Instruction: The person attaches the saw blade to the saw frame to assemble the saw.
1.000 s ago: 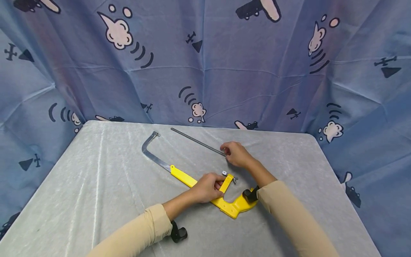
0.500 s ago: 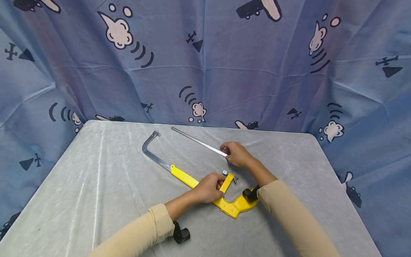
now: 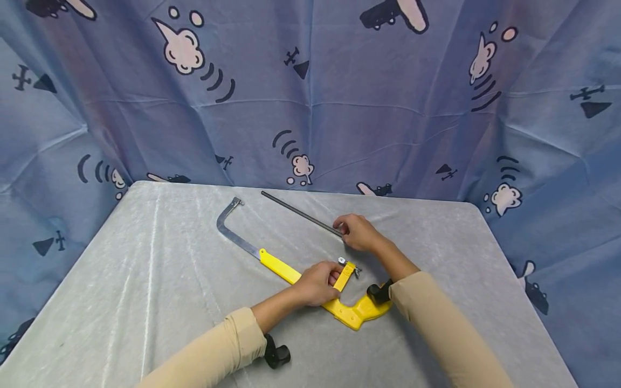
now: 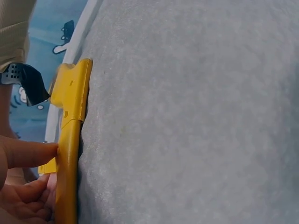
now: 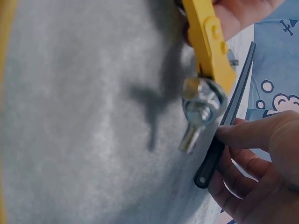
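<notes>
My left hand (image 3: pixel 316 284) grips a yellow and grey hacksaw frame (image 3: pixel 278 266) by its middle bar, near the short yellow upright at the handle end. In the left wrist view the thumb presses on the yellow bar (image 4: pixel 68 168), below the handle (image 4: pixel 71 88). Between finger and thumb, my right hand (image 3: pixel 359 233) pinches a thin dark hacksaw blade (image 3: pixel 297 210) near its near end. The right wrist view shows the blade's holed end (image 5: pixel 202 179) sticking out past the fingers. A metal wing nut (image 5: pixel 203 105) sits on the yellow upright, close beside the blade in that view.
A grey cloth-covered table (image 3: pixel 121 280) lies under everything. Behind it hangs a blue patterned curtain (image 3: pixel 359 134). Black wrist mounts (image 3: pixel 277 353) show at both sleeves, the right one overlapping the saw handle in the head view.
The blade has rolled in my right fingers: its side flashed bright half a second ago and is dark again now. Both hands and the saw frame keep nearly the same places.
</notes>
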Action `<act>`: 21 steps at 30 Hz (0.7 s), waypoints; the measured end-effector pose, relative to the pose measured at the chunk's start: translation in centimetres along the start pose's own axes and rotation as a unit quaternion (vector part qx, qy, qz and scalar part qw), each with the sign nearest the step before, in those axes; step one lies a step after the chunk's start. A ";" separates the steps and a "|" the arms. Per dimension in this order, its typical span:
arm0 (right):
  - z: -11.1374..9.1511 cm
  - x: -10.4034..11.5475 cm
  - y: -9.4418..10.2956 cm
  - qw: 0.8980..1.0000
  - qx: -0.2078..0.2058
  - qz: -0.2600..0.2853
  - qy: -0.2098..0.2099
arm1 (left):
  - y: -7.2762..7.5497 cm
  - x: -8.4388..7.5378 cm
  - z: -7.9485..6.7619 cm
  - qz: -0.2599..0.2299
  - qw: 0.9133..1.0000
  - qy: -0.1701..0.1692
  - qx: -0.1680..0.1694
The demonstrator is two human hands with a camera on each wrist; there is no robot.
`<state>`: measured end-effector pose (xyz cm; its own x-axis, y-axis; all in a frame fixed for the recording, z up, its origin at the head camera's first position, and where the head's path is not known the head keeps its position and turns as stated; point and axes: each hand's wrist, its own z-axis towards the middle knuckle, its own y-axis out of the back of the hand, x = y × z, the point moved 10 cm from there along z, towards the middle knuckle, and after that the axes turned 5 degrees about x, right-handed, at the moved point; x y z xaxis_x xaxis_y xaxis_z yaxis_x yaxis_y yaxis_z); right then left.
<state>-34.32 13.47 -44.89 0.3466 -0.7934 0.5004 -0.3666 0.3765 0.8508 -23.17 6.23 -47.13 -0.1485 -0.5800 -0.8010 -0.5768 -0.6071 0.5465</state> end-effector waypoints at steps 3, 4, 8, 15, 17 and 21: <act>-0.1 -0.1 0.0 1.000 0.001 -0.001 -0.005 | 0.0 -0.2 -0.1 -0.002 1.000 -0.004 -0.001; -0.1 -0.1 0.1 1.000 0.001 0.001 -0.005 | 0.0 -0.2 -0.1 -0.003 1.000 -0.001 0.000; -0.2 -0.1 0.2 1.000 0.007 0.023 -0.002 | -0.2 0.0 0.0 -0.006 1.000 0.009 0.001; -0.4 -0.4 -0.5 0.990 0.069 0.125 -0.020 | -0.1 0.3 0.1 -0.014 1.000 0.009 -0.002; -0.6 -0.8 -0.8 0.981 0.089 0.166 -0.040 | -0.1 0.2 0.1 -0.016 1.000 0.006 -0.002; -0.9 -1.2 -1.2 0.965 0.112 0.225 -0.072 | -0.2 0.2 0.2 -0.016 1.000 0.003 0.002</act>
<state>-33.53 14.42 -46.42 -0.0081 -0.6377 0.7702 -0.6351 0.5983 0.4886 -23.23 6.37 -47.48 -0.1261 -0.5633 -0.8166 -0.5843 -0.6230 0.5200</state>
